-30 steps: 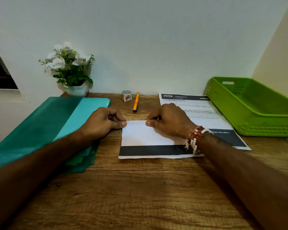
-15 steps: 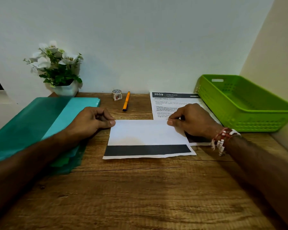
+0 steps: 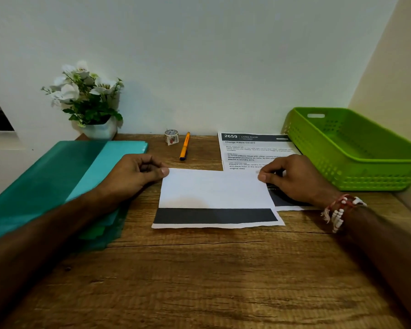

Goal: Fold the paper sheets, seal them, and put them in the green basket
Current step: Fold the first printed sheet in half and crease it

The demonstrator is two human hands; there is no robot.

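Fingertips of the left hand [image 3: 132, 178] pinch the folded sheet [image 3: 214, 189] at its far left corner; the curled right hand [image 3: 294, 180] pinches the far right corner. A printed sheet [image 3: 249, 150] lies under the right fingers, the green basket [image 3: 365, 179] just right of them. Beyond both hands: orange pen [image 3: 184, 146], tape roll [image 3: 171, 137]. Teal folders [image 3: 57, 176] underlie the left wrist.

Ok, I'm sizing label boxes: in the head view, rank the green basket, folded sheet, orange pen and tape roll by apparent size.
1. green basket, though cut off by the frame edge
2. folded sheet, nearer the camera
3. orange pen
4. tape roll
Pen and roll lie side by side.
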